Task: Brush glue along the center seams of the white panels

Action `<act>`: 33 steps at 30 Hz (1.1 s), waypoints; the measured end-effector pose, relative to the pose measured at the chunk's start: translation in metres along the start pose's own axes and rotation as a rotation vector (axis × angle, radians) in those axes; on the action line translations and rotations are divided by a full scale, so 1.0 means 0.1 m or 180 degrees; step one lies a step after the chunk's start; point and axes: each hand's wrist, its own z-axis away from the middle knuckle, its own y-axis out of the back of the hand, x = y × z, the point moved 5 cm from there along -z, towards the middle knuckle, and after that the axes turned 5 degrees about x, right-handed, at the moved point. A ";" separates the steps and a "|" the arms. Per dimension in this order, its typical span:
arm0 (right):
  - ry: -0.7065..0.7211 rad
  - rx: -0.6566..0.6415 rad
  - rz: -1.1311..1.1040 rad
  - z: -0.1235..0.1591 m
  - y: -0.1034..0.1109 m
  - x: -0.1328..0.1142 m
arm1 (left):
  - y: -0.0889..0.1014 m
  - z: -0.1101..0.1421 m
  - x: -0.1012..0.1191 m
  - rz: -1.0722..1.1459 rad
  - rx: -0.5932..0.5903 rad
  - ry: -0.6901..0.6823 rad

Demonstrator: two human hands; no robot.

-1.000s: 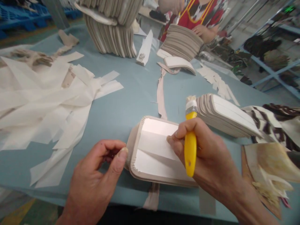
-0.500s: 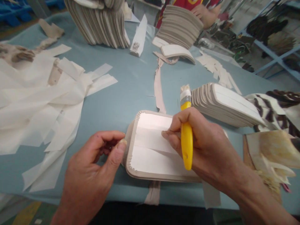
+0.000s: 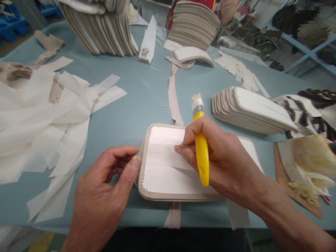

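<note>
A rectangular panel (image 3: 162, 178) with rounded corners lies flat in front of me. Beige material is folded in small pleats over its rim, around a white paper-like centre, and more beige layers show beneath it. At its left edge my left hand (image 3: 107, 185) has thumb and forefinger pinched against the rim, the other fingers curled. My right hand (image 3: 223, 157) holds a yellow-handled paintbrush (image 3: 201, 154), bristles pointing up and away from the panel. The right thumb and fingertips rest on the white surface, near a crease. The right arm hides part of the panel.
White strips (image 3: 70, 119) are heaped on the left. Beige panels stand in a left stack (image 3: 105, 33), a back stack (image 3: 193, 26) and a right stack (image 3: 236, 108). A stained, glue-crusted piece (image 3: 304, 157) lies at right. Another person's hand (image 3: 228, 10) is behind the back stack.
The view has shifted slightly. My right hand and the brush sit a little further left in view, still over the panel. The left hand keeps its place at the edge.
</note>
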 end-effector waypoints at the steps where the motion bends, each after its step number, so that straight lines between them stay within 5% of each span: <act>1: -0.0019 -0.0006 -0.0017 0.00 0.01 0.00 | 0.00 0.00 0.01 0.0018 -0.0002 0.0001; 13: -0.0214 -0.0049 -0.0235 0.01 -0.01 0.03 | -0.03 -0.02 0.07 -0.0013 -0.0071 -0.0015; 24: -0.0110 -0.0042 -0.0238 0.01 -0.05 0.00 | -0.11 -0.19 0.34 0.0071 -0.0268 -0.0731; 33: -0.0037 -0.0094 0.0081 0.04 0.06 0.02 | -0.15 -0.19 0.33 0.0009 -0.0286 -0.0672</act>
